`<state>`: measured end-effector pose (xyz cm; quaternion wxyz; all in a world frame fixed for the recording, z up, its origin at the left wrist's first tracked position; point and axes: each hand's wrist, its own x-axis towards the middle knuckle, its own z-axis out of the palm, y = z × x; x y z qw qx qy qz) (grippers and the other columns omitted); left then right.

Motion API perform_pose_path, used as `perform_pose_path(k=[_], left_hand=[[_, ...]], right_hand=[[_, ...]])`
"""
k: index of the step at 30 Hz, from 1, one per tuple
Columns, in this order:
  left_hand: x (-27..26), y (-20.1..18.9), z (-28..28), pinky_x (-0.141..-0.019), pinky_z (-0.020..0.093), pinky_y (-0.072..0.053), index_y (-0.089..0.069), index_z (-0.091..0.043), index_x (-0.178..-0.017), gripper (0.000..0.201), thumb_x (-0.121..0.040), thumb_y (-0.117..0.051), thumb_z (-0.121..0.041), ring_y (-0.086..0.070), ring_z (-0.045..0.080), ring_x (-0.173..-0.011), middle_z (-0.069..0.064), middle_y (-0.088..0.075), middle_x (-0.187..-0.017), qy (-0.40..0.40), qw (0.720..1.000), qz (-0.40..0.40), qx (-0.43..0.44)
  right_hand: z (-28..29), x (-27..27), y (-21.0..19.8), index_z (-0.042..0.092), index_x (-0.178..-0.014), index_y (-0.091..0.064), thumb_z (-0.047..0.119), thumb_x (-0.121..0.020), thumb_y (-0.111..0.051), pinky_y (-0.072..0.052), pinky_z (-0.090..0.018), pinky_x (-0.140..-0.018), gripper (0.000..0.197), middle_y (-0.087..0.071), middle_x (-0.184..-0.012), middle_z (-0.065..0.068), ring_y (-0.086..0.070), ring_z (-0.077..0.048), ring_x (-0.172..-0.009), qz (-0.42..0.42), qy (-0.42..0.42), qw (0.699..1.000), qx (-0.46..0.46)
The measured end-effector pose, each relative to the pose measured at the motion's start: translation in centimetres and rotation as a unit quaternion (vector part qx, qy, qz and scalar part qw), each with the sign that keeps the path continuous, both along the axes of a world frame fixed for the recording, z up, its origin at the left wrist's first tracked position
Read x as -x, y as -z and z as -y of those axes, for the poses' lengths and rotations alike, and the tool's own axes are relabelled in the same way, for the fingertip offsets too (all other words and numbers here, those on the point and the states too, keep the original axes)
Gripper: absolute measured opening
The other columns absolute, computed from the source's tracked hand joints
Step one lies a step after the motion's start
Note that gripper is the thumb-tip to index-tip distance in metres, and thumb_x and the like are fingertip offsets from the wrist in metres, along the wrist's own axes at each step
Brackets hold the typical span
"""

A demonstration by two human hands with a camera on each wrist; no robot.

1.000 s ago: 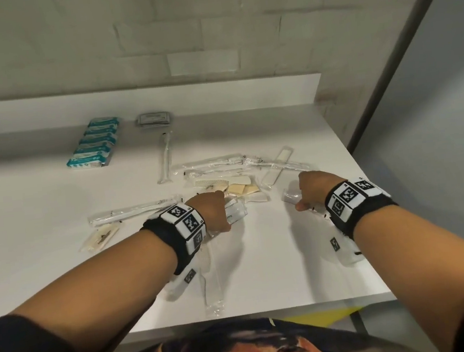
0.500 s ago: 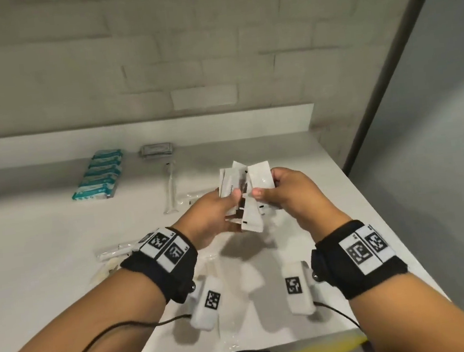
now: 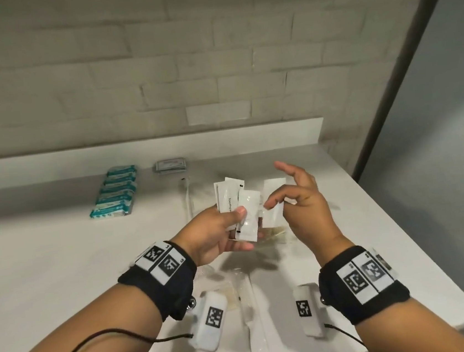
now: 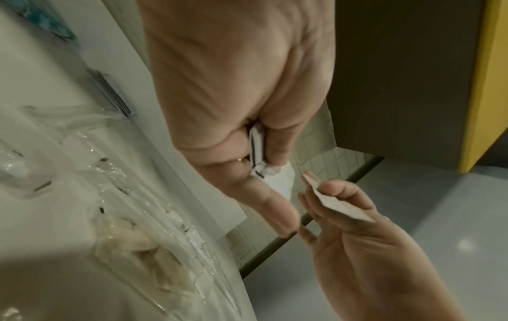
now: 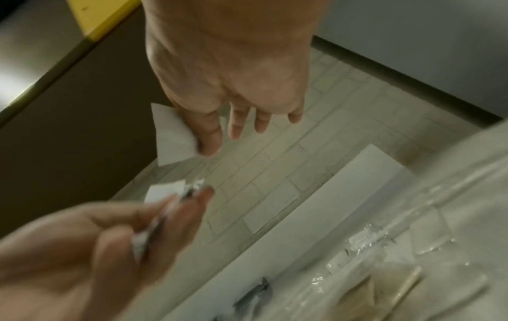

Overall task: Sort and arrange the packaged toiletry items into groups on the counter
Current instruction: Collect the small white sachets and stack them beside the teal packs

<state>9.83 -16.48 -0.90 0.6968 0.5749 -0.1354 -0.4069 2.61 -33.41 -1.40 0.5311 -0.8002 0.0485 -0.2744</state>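
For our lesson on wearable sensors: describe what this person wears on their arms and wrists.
Both forearms are bare. The left wrist band and right wrist band are black, each with white square-code tags on top. A white tagged camera pod hangs under each wrist, trailing a thin black cable.

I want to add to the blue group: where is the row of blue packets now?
In the head view the row of blue packets lies at the back left of the counter, near the wall ledge, just left of a small grey packet stack.
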Motion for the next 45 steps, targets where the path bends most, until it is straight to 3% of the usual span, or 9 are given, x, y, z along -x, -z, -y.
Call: perform_pose_path(k=[6,9,12,17,22,27,31,40,45], left_hand=[[-0.9,-0.8,-0.3,-0.064,0.026,-0.061,-0.058,-0.008,-0.122,0.027,-0.095,-0.054,-0.007,-0.072,0.029,-0.085,0.014,-0.071,-0.102,0.029,0.998,0.018,0.050],[-1.6,-0.6,-0.2,-0.061,0.024,-0.060,-0.062,-0.008,-0.114,0.022,-0.093,-0.056,-0.003,-0.072,0.026,-0.080,0.012,-0.072,-0.099,0.006,0.998,0.032,0.049],[-2.1,-0.4,-0.1,-0.063,0.025,-0.060,-0.064,-0.012,-0.111,0.023,-0.091,-0.059,-0.002,-0.073,0.024,-0.082,0.008,-0.074,-0.099,-0.005,0.998,0.050,0.048],[-2.4,-0.3,0.8,-0.062,0.025,-0.060,-0.060,-0.011,-0.118,0.029,-0.090,-0.061,-0.004,-0.072,0.019,-0.085,0.005,-0.073,-0.102,-0.026,0.996,0.081,0.024],[-2.5,-0.4,1.0,-0.063,0.026,-0.058,-0.060,-0.009,-0.113,0.020,-0.097,-0.055,-0.018,-0.071,0.024,-0.085,0.010,-0.070,-0.098,-0.004,0.993,0.115,-0.013],[-3.3,-0.2,1.1,-0.056,0.028,-0.058,-0.053,-0.007,-0.107,0.023,-0.101,-0.045,-0.027,-0.070,0.024,-0.067,0.013,-0.069,-0.089,-0.071,0.997,0.042,-0.011],[-3.8,-0.4,1.0,-0.049,0.020,-0.052,-0.062,-0.008,-0.111,0.017,-0.096,-0.055,-0.015,-0.065,0.011,-0.055,-0.002,-0.070,-0.069,-0.061,0.997,0.051,-0.025],[-4.7,-0.4,0.5,-0.060,0.018,-0.045,-0.066,-0.020,-0.112,0.022,-0.098,-0.052,-0.029,-0.061,0.008,-0.075,-0.003,-0.071,-0.105,-0.003,0.966,0.221,-0.132],[-4.4,-0.2,1.2,-0.048,0.017,-0.044,-0.065,-0.003,-0.104,0.015,-0.091,-0.062,-0.010,-0.061,0.007,-0.060,0.002,-0.066,-0.076,0.045,0.982,0.142,-0.119]], right_hand=[[-1.6,-1.4,1.2,0.040,-0.099,-0.074,-0.010,-0.091,-0.052,-0.040,-0.029,-0.109,0.055,-0.050,-0.139,0.011,-0.045,-0.009,-0.132,0.011,-0.058,0.997,-0.039],[-1.9,-1.4,0.8,0.034,-0.124,-0.057,0.000,-0.097,-0.047,-0.049,-0.023,-0.095,0.044,-0.062,-0.120,0.007,-0.061,-0.003,-0.107,0.013,-0.020,0.990,-0.141],[-1.9,-1.6,0.0,0.018,-0.120,-0.060,0.020,-0.093,-0.058,-0.050,-0.029,-0.069,0.027,-0.066,-0.095,-0.004,-0.065,-0.009,-0.070,-0.050,-0.031,0.975,-0.216],[-1.7,-1.9,0.0,0.005,-0.107,-0.066,0.064,-0.083,-0.050,-0.045,-0.031,-0.057,0.066,-0.066,-0.086,-0.012,-0.057,-0.019,-0.063,-0.076,-0.047,0.960,-0.266],[-1.0,-1.9,-0.7,0.004,-0.093,-0.063,0.005,-0.085,-0.068,-0.038,-0.021,-0.046,0.009,-0.059,-0.074,-0.013,-0.045,-0.013,-0.049,-0.069,-0.064,0.970,-0.222],[0.3,-1.6,-1.3,0.018,-0.080,-0.077,-0.023,-0.072,-0.062,-0.050,-0.015,-0.076,0.044,-0.065,-0.096,0.002,-0.064,-0.001,-0.088,0.030,-0.039,0.999,-0.015],[1.1,-1.5,0.5,0.034,-0.095,-0.073,-0.026,-0.067,-0.058,-0.051,-0.023,-0.087,0.069,-0.063,-0.111,0.021,-0.062,0.000,-0.105,-0.014,-0.071,0.984,0.166],[1.8,-1.1,-1.2,0.018,-0.075,-0.077,-0.030,-0.064,-0.053,-0.048,-0.015,-0.082,0.055,-0.070,-0.100,0.004,-0.064,-0.001,-0.094,-0.075,-0.150,0.981,0.096],[2.2,-2.4,-2.4,0.011,-0.083,-0.075,-0.022,-0.075,-0.060,-0.045,-0.008,-0.069,0.037,-0.060,-0.086,-0.004,-0.058,0.003,-0.075,-0.028,-0.072,0.996,0.041]])
